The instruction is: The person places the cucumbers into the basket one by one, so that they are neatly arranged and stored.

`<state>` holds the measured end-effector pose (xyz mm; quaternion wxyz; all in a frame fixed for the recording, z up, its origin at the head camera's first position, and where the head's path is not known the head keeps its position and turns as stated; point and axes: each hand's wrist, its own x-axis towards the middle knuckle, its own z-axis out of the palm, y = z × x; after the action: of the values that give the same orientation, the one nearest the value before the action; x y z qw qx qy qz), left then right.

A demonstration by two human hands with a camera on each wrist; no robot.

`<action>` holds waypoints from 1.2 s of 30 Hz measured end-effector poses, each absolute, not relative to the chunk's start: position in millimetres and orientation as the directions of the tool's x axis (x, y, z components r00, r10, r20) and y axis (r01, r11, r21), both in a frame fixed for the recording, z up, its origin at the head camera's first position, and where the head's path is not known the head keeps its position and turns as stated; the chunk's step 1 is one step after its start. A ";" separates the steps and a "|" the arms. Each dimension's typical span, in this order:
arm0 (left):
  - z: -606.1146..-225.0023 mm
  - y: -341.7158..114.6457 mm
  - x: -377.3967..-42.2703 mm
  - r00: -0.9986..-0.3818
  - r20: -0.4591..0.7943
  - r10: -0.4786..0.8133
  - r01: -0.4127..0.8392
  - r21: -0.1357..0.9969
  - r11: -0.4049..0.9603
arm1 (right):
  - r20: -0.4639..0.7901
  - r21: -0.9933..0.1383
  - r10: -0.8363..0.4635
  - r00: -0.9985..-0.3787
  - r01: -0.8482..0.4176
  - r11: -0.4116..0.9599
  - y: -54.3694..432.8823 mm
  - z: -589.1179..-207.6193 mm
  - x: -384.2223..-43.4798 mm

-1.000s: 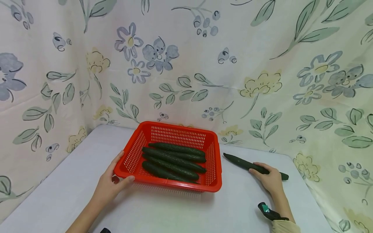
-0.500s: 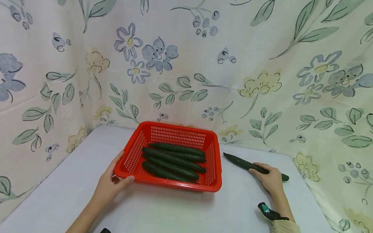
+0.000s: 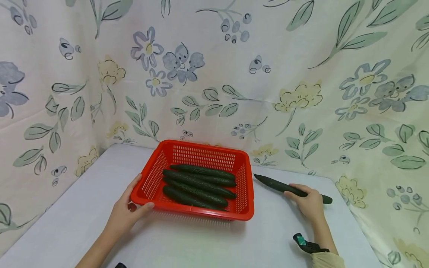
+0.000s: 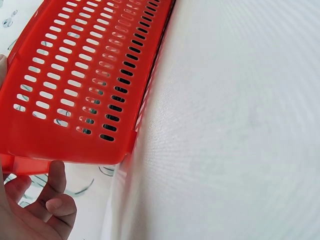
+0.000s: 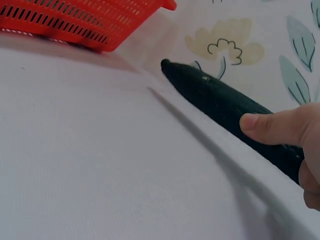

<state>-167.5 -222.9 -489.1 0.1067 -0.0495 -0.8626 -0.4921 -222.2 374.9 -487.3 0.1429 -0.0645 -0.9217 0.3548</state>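
Observation:
A red perforated plastic basket (image 3: 194, 210) stands on the white table with several dark green cucumbers (image 3: 200, 182) lying side by side in it. My left hand (image 3: 123, 217) holds its left front corner, thumb over the rim and fingers along the left side; from below, the left wrist view shows curled fingers (image 4: 57, 175) at the rim. Right of the basket, my right hand (image 3: 311, 204) grips a single cucumber (image 3: 273, 184) around its middle, thumb on the near side. In the right wrist view this cucumber (image 5: 215, 97) hangs above the tabletop, apart from its shadow.
The white-covered table (image 3: 187, 245) extends in front of and on both sides of the basket. A floral cloth (image 3: 214, 74) hangs behind and along the left and right. A black wrist strap (image 3: 310, 246) is on my right wrist.
The right hand has raised its cucumber slightly and shifted it a little to the left. The left hand and the basket stay where they were.

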 end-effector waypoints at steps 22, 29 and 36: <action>-490.8 -224.1 -167.8 -0.973 0.232 -0.016 0.190 0.834 0.517 | 0.392 -0.688 0.304 -0.868 -0.057 0.723 340.9 -421.8 -205.4; -490.6 -223.5 -168.4 -0.970 0.241 -0.005 0.205 0.834 0.513 | 0.421 -0.689 0.288 -0.860 -0.097 0.718 333.2 -422.5 -203.6; -489.2 -222.6 -168.1 -0.967 0.253 -0.009 0.214 0.834 0.508 | 0.445 -0.672 0.236 -0.864 -0.148 0.726 323.4 -426.3 -211.5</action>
<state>-168.1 -222.6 -489.2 0.1133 -0.0593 -0.8609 -0.4924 -211.5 323.4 -426.3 0.2596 -0.0248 -0.8919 0.3695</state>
